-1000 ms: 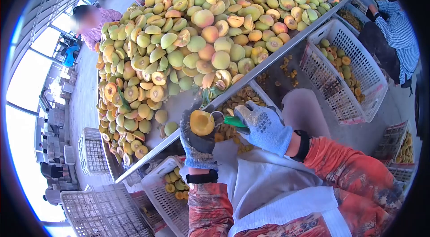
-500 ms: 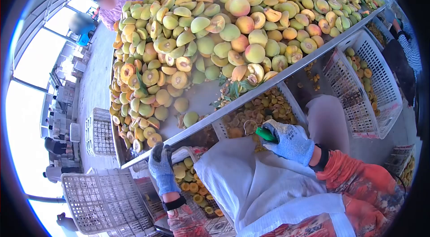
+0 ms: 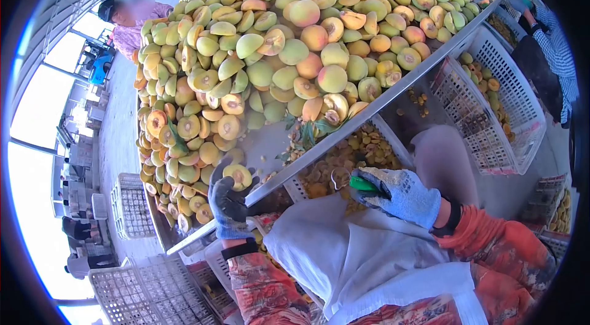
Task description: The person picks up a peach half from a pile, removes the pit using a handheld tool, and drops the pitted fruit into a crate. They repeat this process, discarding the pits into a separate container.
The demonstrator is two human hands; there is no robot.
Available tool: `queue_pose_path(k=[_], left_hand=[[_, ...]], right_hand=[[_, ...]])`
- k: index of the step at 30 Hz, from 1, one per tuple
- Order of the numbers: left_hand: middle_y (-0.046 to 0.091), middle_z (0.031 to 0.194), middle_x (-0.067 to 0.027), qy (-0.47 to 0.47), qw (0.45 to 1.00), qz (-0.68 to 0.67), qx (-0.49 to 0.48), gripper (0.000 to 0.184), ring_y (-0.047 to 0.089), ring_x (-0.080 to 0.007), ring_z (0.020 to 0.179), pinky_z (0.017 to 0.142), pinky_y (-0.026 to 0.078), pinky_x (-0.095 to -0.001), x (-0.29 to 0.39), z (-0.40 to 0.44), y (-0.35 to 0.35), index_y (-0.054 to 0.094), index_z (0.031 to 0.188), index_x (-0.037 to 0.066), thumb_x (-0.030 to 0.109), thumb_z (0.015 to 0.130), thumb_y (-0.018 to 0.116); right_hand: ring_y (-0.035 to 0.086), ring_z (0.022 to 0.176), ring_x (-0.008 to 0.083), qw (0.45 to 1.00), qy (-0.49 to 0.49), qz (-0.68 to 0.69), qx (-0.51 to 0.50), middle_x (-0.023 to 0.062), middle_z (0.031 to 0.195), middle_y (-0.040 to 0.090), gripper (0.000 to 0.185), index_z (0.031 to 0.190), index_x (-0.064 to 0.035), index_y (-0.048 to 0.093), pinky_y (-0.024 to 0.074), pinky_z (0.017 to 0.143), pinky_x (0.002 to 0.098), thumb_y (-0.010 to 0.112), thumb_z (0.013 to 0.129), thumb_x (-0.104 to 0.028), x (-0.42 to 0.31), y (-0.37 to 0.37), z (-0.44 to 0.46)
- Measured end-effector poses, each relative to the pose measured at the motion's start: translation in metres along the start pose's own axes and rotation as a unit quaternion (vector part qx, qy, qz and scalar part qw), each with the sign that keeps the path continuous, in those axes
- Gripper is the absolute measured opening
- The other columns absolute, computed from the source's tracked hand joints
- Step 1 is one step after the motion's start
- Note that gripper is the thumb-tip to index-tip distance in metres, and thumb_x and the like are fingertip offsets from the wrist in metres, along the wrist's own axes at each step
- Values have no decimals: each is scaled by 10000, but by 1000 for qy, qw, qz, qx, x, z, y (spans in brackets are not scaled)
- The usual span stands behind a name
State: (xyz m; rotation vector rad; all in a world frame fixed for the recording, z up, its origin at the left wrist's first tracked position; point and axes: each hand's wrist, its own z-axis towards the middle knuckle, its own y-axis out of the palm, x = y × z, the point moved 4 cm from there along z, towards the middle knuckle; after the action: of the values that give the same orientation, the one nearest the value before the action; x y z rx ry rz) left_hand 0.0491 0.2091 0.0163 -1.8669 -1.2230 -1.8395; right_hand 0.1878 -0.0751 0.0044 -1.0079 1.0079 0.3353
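My left hand (image 3: 226, 201), in a blue glove with dark fingertips, is at the table's front edge. Its fingers curl around a peach half (image 3: 238, 177), whose cut face with the stone cavity is turned up. In my right hand (image 3: 402, 196), also gloved, sits a green-handled pitting tool (image 3: 362, 184). The tool's curved metal loop points left, above the crate below the edge. A large heap of whole and halved peaches (image 3: 295, 51) covers the metal table (image 3: 261, 140), beyond both hands.
A white cloth (image 3: 332, 239) lies over my lap. Beneath the table edge, a crate of cut fruit (image 3: 362, 153) stands between my hands. White plastic crates (image 3: 522, 122) stand right, others (image 3: 153, 291) left. One person (image 3: 132, 33) is across the table; another's striped sleeve (image 3: 556, 48) shows right.
My left hand has moved up from the table rim onto the tabletop and now has a peach half. My right hand keeps the pitting tool almost in place. The view has shifted slightly.
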Motion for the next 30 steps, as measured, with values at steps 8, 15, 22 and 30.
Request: queue_pose_path(k=[8, 15, 22, 30], left_hand=[[541, 1101, -203, -8, 990, -124, -65, 457, 572, -312, 962, 789, 514, -424, -37, -80, 67, 449, 1204, -3, 302, 868, 492], [616, 950, -166, -10, 993, -114, -16, 328, 631, -281, 793, 693, 538, -366, -14, -120, 100, 564, 1024, -55, 230, 871, 507], [624, 935, -154, 106, 992, 66, 35, 250, 638, -247, 759, 673, 532, -318, 0, -152, 117, 588, 965, -63, 148, 870, 494], [607, 847, -141, 246, 930, 272, 0, 167, 619, -256, 712, 623, 510, -299, 2, -163, 132, 572, 916, -14, 35, 757, 555]], right_hand=[[588, 568, 302, 991, -112, -65, -30, 132, 656, 588, 317, 956, -36, 559, 458, 486, 361, 621, 801, -307, -74, 24, 5], [541, 456, 285, 974, -181, -134, 13, 116, 540, 541, 309, 807, -70, 505, 414, 418, 371, 563, 830, -372, -97, 12, -24], [586, 592, 309, 987, -138, -16, -82, 134, 696, 597, 274, 900, -79, 555, 466, 534, 376, 560, 830, -344, -110, 6, -40], [594, 714, 328, 977, -141, 12, -158, 136, 836, 612, 309, 1058, -76, 546, 474, 665, 370, 566, 825, -280, -94, -1, -47]])
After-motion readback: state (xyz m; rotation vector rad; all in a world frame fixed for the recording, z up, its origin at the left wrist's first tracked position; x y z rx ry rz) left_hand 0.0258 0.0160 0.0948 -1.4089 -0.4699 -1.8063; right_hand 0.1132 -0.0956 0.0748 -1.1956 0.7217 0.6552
